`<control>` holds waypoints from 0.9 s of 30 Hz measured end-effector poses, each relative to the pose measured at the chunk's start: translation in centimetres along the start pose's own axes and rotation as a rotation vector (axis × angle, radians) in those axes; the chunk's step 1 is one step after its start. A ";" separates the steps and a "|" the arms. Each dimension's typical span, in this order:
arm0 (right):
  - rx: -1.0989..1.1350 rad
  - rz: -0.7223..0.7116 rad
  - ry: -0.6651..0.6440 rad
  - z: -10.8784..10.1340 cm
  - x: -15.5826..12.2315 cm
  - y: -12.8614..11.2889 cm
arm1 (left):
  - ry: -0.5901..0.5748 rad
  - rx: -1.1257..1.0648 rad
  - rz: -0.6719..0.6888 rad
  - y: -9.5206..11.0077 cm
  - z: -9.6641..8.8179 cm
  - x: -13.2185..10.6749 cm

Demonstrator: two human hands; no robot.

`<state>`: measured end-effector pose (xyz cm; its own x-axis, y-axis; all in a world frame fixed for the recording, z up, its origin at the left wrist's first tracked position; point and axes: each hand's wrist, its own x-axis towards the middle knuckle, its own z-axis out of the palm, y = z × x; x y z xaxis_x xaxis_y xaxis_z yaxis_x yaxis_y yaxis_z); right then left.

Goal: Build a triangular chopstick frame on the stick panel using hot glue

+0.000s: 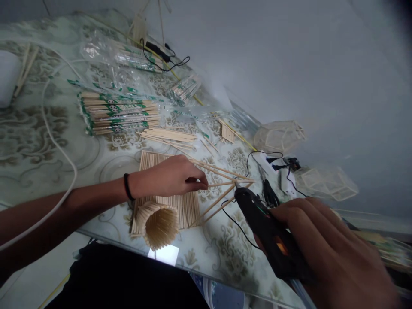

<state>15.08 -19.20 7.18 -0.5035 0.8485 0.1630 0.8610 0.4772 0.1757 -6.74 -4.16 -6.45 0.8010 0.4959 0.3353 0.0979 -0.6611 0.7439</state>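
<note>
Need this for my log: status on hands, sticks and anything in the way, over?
Left hand pinching stick. Right hand gripping glue gun, tip close to where sticks meet. White cable crosses left forearm.

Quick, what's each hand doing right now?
Left hand: closed, pinching a thin wooden stick.
Right hand: closed around a black glue gun.

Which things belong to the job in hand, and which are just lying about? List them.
In use:
glue gun, in the right hand
thin stick, in the left hand
converging sticks at the nozzle

Apparently lying about:
wrapped stick bundle
stick cup
stick mat, partly beneath the left hand
black corded tool
</note>
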 end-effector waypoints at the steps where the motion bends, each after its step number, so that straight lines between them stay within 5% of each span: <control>1: -0.006 -0.001 0.002 0.0 -0.1 0.1 | 0.000 0.002 0.000 0.0 0.0 0.0; 17: -0.056 -0.076 -0.012 0.1 0.8 -0.1 | 0.005 -0.006 0.014 0.1 0.0 0.0; 27: 0.002 0.021 -0.036 0.2 -0.3 0.3 | 0.005 0.005 0.007 0.0 0.0 0.0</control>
<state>15.53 -19.26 6.94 -0.4823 0.8660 0.1319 0.8716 0.4593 0.1710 -6.74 -4.19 -6.41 0.7987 0.4944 0.3431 0.0959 -0.6675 0.7384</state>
